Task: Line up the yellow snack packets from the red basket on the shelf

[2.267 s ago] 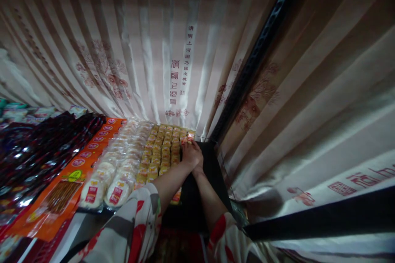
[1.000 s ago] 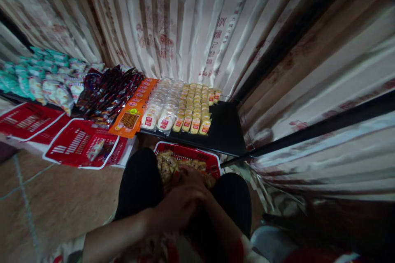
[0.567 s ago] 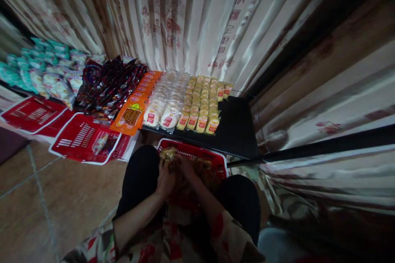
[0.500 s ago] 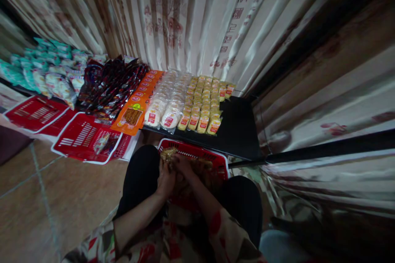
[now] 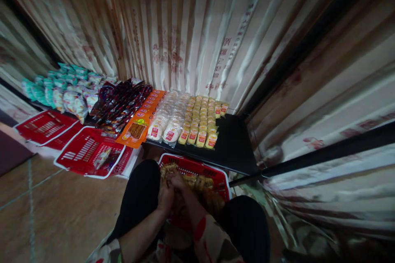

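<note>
Between my knees stands a red shopping basket (image 5: 222,184) with a white rim and several yellow-wrapped snack packets (image 5: 200,181) inside. My left hand (image 5: 166,195) is closed at the basket's left side, round a small bundle of yellow-wrapped snack packets (image 5: 168,168). Pressed against the same bundle, my right hand (image 5: 177,179) has its fingers curled just beside the left. The fingertips are dim and partly hidden, so the exact grip does not show.
A low black bench (image 5: 234,144) carries rows of yellow packets (image 5: 202,123), round white packets (image 5: 171,117), an orange bag (image 5: 138,127), dark red packs (image 5: 120,104) and teal bags (image 5: 58,82). Two red baskets (image 5: 82,148) sit at left. A pleated curtain (image 5: 191,45) hangs behind.
The view has tilted, so the bench and baskets sit lower in the picture. Both hands remain together on the yellow packets, and more of the basket's contents shows.
</note>
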A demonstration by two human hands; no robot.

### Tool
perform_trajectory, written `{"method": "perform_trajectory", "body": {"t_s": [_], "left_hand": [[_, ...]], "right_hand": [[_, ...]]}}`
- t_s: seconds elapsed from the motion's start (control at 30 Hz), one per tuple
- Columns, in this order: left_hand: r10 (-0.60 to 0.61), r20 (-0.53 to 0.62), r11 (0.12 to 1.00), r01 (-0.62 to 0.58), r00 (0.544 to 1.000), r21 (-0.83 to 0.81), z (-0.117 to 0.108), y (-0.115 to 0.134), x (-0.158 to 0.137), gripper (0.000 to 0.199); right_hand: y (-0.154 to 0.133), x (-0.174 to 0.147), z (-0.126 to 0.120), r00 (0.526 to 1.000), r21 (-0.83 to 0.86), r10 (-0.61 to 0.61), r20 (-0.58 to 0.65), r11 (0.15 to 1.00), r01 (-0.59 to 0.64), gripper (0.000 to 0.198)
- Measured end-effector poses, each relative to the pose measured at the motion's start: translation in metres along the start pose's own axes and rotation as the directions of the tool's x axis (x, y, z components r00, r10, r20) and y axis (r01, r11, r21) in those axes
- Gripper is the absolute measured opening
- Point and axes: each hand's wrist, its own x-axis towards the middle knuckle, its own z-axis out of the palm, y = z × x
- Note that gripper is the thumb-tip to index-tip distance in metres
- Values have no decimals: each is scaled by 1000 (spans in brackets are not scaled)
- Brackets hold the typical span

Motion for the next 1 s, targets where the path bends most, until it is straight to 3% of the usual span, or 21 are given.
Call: {"method": "perform_trajectory", "body": {"t_s": [0.17, 0.33, 0.5, 0.67, 0.77, 0.83, 0.9, 1.0], "left_hand": [[14, 7, 998, -14, 1000, -60, -5, -3, -6, 35], [67, 50, 996, -65, 996, -53, -9, -5, -21, 31], [58, 80, 974, -39, 995, -221, -19, -5, -38, 29], [-71, 201, 839, 167, 977, -518, -40, 24, -64, 21], [-99, 290, 741, 265, 952, -618, -52, 43, -86, 18], [-84, 326, 723, 282, 942, -630, -57, 51, -99, 17], [-56, 357, 729, 282, 932, -624, -59, 53, -108, 18], [-22, 404, 736, 288, 914, -612, -59, 53, -113, 17]], "right_hand": [[5, -10, 1, 993, 95, 103, -63, 991, -96, 17], [5, -27, -5, 991, 148, 99, -90, 985, -85, 14], [2, -53, -28, 990, 146, 94, -106, 986, -78, 19], [-11, -96, -58, 995, 93, -83, -48, 992, 87, 58], [-28, -119, -73, 971, -76, -236, 32, 968, 237, 68], [-39, -129, -80, 945, -223, -314, 95, 918, 328, 63], [-46, -135, -85, 936, -283, -314, 161, 894, 348, 50], [-46, -143, -88, 949, -150, -216, 228, 956, 254, 32]]}}
